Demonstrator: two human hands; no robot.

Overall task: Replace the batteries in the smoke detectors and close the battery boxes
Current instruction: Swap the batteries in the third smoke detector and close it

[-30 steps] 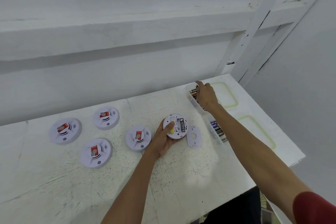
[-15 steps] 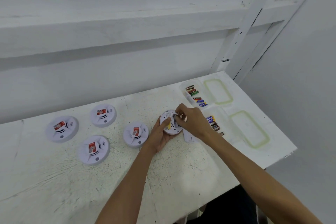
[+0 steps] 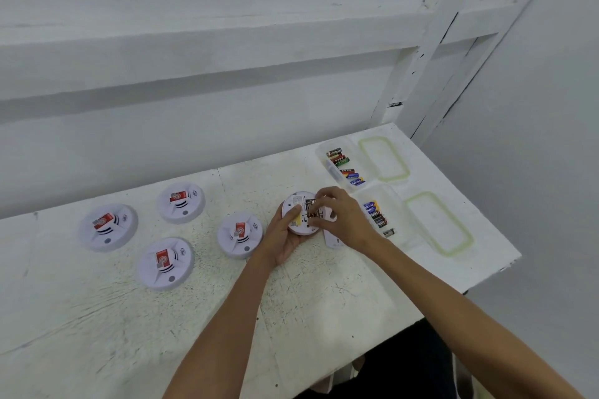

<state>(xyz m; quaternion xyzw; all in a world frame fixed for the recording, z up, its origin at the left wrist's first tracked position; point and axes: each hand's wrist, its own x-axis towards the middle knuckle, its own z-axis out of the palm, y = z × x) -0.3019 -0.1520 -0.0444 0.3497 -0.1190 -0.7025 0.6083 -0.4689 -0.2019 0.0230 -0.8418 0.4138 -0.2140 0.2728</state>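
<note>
Head view: left hand (image 3: 285, 238) grips upturned white smoke detector (image 3: 299, 201); right hand (image 3: 340, 220) pinches a battery (image 3: 312, 214) in its open compartment.

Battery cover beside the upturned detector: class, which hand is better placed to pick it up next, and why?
Probably the right. The battery cover lies just under the right hand, whose fingertips pinch a battery at the open compartment. The left hand is busy gripping the detector.

right grip (image 3: 340, 220) back from far battery container (image 3: 324, 159), now curled over upturned smoke detector (image 3: 296, 207) open bay
</note>
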